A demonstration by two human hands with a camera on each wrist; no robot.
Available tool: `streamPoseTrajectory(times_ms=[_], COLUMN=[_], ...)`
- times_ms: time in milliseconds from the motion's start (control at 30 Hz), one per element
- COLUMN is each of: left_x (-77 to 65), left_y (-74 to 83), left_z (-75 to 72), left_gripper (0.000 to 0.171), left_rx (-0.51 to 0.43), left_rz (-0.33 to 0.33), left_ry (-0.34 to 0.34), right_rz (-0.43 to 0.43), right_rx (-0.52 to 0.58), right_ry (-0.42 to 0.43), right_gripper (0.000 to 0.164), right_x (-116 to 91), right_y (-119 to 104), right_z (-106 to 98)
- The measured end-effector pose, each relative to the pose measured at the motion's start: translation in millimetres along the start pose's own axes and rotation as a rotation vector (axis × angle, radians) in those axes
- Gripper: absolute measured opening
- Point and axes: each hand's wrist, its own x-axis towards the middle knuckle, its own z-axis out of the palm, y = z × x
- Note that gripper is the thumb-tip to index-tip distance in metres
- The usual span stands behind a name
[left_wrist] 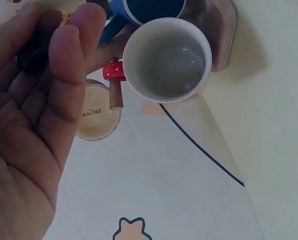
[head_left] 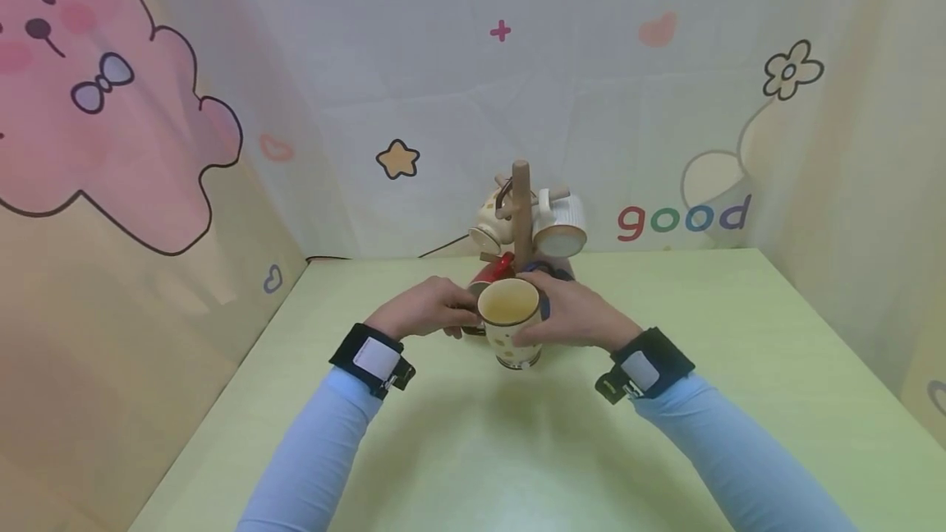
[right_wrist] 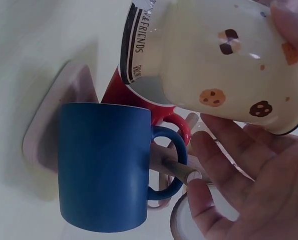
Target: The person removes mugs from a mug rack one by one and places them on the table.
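Cookie mug (head_left: 510,327): it is cream with little cookie pictures, and it sits upright between both hands, low over the green tabletop (head_left: 473,450), right in front of the mug tree (head_left: 521,212).
Right hand (head_left: 576,314): its grip curls round the mug's side and holds it.
Left hand (head_left: 429,310): it is at the mug's other side; the fingers look loose, and I cannot tell if they hold on.
Close by: the red mug (right_wrist: 138,100) and the blue mug (right_wrist: 106,165) hang on low pegs, just behind.
Do it well: I think the mug should stay level and move slowly, so it does not bump the hanging mugs.
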Motion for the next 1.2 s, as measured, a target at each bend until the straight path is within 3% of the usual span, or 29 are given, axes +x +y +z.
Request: streamPoseTrajectory(times_ms=[267,433,833,1200], left_x=[-3.5,-10.9,-42.1,-68.6], left_y=[-4.8,-14.2,-56.5,-91.8], left_z=[-4.1,-12.1,-29.5,-47.7], left_gripper=[0.017,0.015,0.017,0.021], left_rx=[0.003,0.036,0.055,0.040], left_rz=[-0.018,-0.073,-0.224,-0.335], left_ry=[0.030,0.049,0.102,0.257], right_rz=[0.021,0.058,0.083,0.176], right_rx=[-0.010,-0.055,-0.136,-0.226], right_ry=[-0.009,-0.042,-0.042,-0.005], right_gripper=[0.097,0.093,0.084,0.085], right_x=[0.6,-4.2,-22.1,-35.5], right_y=[2.9,12.2,47.0,78.4], right_z=[-2.2,-12.4,-35.0,-53.1])
